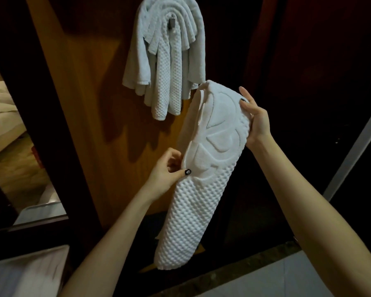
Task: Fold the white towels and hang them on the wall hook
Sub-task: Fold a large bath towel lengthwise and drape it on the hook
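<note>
Hanging in the air between both hands, the folded white towel runs long and narrow on a tilt, top end up to the right, bottom end down toward the floor. I note an embossed leaf-like pattern on its upper half and waffle weave below.

Right hand: grasping the towel's upper right edge, thumb on the front face, fingers behind.
Left hand: pinching the left edge about midway, thumb with a dark-painted nail on the front, other fingers curled behind.

The towel's top corner sits just below and right of the hung towels. I cannot tell whether they touch. Those are several white pieces draped over the wall hook, a small metal part showing near the top of the bundle. A waffle-weave piece hangs lowest.

Behind them is a wooden panel with towel shadows across it. Lower left I see a white tray, and lower right pale floor tile beyond a dark stone strip.
</note>
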Action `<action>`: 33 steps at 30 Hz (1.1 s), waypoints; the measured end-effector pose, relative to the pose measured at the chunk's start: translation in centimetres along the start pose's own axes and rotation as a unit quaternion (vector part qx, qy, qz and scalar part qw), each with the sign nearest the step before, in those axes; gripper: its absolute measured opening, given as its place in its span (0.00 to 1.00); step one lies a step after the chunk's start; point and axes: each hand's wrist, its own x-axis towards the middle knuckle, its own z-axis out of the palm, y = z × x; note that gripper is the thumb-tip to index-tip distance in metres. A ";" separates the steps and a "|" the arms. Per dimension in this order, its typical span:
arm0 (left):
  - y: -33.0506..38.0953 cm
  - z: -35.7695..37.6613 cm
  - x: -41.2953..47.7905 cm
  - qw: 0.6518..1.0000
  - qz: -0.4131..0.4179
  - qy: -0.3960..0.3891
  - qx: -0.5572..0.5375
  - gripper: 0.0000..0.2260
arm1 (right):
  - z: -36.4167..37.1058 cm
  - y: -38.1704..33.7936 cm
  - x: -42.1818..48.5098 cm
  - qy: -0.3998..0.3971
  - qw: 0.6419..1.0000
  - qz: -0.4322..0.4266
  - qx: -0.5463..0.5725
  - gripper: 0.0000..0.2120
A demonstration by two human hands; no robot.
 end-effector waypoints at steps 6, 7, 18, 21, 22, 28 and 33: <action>0.6 0.8 -1.6 0.999 0.041 -0.015 -0.027 0.27 | 0.5 0.1 0.3 0.041 0.999 -0.019 0.010 0.20; 0.8 0.7 -1.7 0.999 0.031 -0.028 -0.035 0.29 | 0.5 0.0 0.3 0.045 0.999 -0.019 0.022 0.20; -2.7 1.9 -4.3 0.985 -0.119 -0.007 -0.121 0.41 | 0.9 1.1 0.0 0.002 0.999 -0.008 0.034 0.17; -4.7 1.4 -5.2 0.971 -0.224 -0.049 -0.059 0.33 | 0.9 1.6 0.0 0.017 1.000 -0.011 0.022 0.17; -5.3 1.3 -5.4 0.968 -0.237 -0.053 -0.056 0.33 | 1.0 1.7 0.0 0.019 1.000 -0.010 0.020 0.17; -8.4 -1.0 -5.5 0.946 -0.308 -0.100 -0.035 0.42 | 1.2 2.3 0.0 0.044 0.998 0.001 0.033 0.17; -9.5 -2.4 -6.0 0.938 -0.306 -0.150 -0.061 0.31 | 0.8 3.0 0.1 0.082 0.995 -0.005 0.057 0.18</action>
